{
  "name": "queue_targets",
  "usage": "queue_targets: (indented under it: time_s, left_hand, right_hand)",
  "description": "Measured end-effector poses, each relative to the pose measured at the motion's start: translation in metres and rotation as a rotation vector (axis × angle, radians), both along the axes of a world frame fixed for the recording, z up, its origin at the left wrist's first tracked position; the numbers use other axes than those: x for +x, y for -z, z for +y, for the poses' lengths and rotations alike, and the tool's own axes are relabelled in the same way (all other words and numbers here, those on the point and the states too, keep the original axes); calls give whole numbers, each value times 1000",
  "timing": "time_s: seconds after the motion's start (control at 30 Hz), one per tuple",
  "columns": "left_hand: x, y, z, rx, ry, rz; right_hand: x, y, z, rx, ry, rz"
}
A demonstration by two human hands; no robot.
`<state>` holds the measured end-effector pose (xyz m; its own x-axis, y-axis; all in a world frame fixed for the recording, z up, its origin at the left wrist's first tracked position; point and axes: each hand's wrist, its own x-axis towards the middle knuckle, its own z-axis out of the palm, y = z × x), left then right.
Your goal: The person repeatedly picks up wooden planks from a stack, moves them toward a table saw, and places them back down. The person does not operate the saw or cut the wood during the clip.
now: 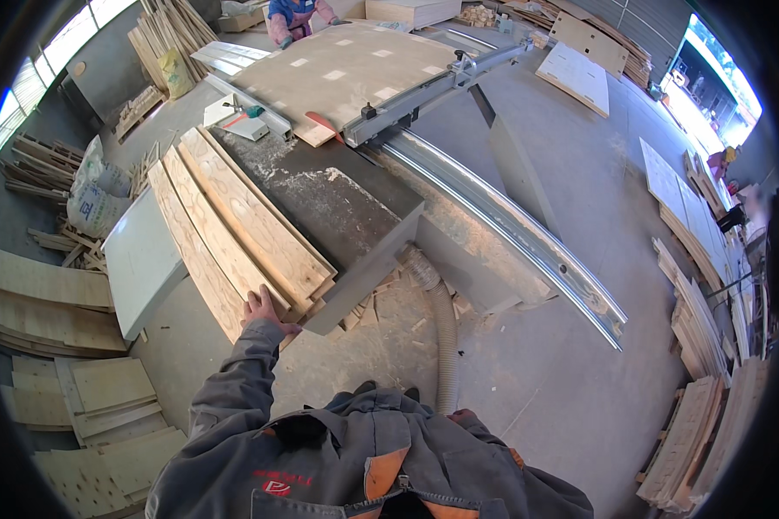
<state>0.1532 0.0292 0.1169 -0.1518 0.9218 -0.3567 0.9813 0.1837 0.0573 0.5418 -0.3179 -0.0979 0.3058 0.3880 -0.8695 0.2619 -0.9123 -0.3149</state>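
Long wooden planks (253,227) lie stacked in uneven rows on the left part of a dark saw table (355,195). My left hand (264,315) grips the near end of the planks at the left row, fingers over the top and thumb by the end edge. Low beside my body is my right hand (464,417), mostly hidden by my jacket; its fingers cannot be made out. At the table's far end, a red-handled or red-edged piece (323,124) rests by a small wooden board.
A metal rail (511,233) runs from the table toward the right. A ribbed hose (444,337) drops from the table to the floor near my feet. Across the large panel (346,65), another person (296,19) leans in. Stacked boards (112,389) stand at left; more wood (684,441) lies at right.
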Motion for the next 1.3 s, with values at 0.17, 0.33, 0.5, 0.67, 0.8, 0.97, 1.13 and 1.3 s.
queue_targets:
  time_s: [0.17,0.33,0.5,0.67,0.8,0.97,1.13,1.3]
  left_hand:
    - [-1,3,-2,23,3,-16]
    - [4,-3,-3,14,-5,2]
    - [4,3,-1,7,-1,8]
    - [5,8,2,1,-3,21]
    - [2,11,-2,11,-14,28]
    - [9,4,2,20,-10,34]
    - [5,0,2,-12,-24,26]
    - [3,-18,0,-33,-37,7]
  right_hand:
    - [1,-14,3,1,-7,-27]
    - [4,-22,5,23,19,9]
    - [12,-19,7,-5,-21,4]
    - [19,-7,4,-19,-4,4]
    - [24,-1,2,-23,-60,3]
    - [31,27,-5,-34,-252,8]
    - [45,92,-12,18,-15,71]
    - [29,34,21,19,185,114]
